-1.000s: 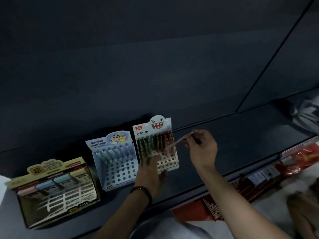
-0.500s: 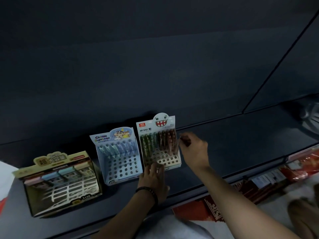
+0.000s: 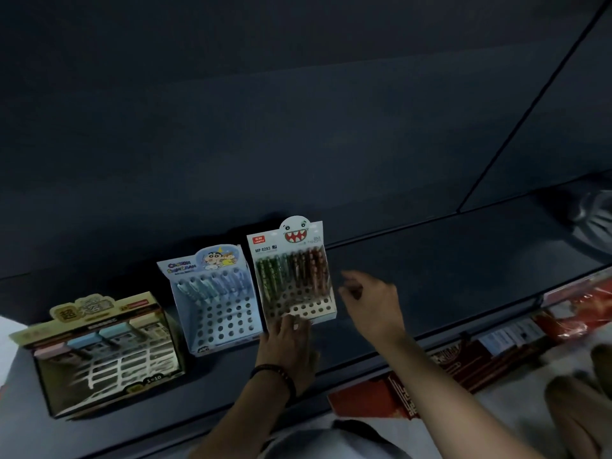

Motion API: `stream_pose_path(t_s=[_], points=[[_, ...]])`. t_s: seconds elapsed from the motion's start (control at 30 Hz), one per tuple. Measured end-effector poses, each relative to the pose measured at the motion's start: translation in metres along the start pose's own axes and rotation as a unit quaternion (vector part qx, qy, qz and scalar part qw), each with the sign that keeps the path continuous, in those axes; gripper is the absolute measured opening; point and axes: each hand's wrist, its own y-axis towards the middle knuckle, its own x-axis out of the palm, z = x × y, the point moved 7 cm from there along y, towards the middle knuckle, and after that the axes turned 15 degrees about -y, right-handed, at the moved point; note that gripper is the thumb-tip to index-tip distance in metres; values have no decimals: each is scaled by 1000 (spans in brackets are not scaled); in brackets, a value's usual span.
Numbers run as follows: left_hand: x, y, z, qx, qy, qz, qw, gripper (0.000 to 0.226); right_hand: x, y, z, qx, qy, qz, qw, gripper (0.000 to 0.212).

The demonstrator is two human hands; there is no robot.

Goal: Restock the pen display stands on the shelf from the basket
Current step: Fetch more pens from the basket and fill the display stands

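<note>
yellow stand (image 3: 96,352) sits well left of ghost stand (image 3: 294,279) | blue stand (image 3: 215,303) just left of it, front holes bare | your left hand (image 3: 288,346) presses flat on ghost stand's front lip, likely steadying it | your right hand (image 3: 371,306) hovers just right, fingers loose, empty | basket unseen

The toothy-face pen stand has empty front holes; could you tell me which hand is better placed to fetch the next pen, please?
Probably the right: the right hand is empty and hangs clear beside the pen stand, free to go. The left hand rests on the stand's front edge, likely steadying it.
</note>
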Motion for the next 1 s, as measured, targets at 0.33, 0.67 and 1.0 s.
stream_pose_path(t_s=[0.33,0.67,1.0], points=[[43,-16,59,108,-25,-108,988,30,-8,-104,81,79,-33,-225,971,16],[188,-108,148,266,58,-343,899,18,-29,-404,170,427,60,-177,885,28],[364,-304,258,362,161,-441,805,20,-69,-698,217,616,150,-18,773,22]])
